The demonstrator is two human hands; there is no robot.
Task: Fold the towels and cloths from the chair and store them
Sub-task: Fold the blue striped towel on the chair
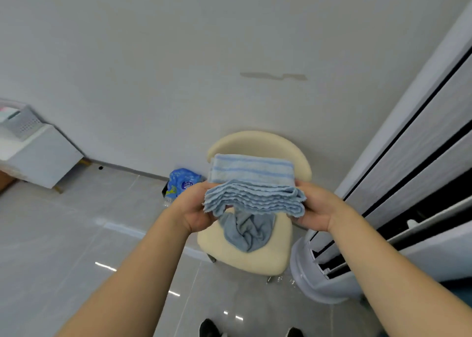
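A tall white air conditioner stands at the right, just beside the cream chair. Above the chair seat I hold a folded blue striped towel in the air. My left hand grips its left end and my right hand its right end, the fingers curled round the layers. A crumpled grey-blue cloth lies on the seat below.

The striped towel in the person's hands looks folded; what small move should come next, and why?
Probably carry the striped towel aside to store it: both the left hand and right hand grip it already folded in layers, while a crumpled grey-blue cloth lies on the chair.
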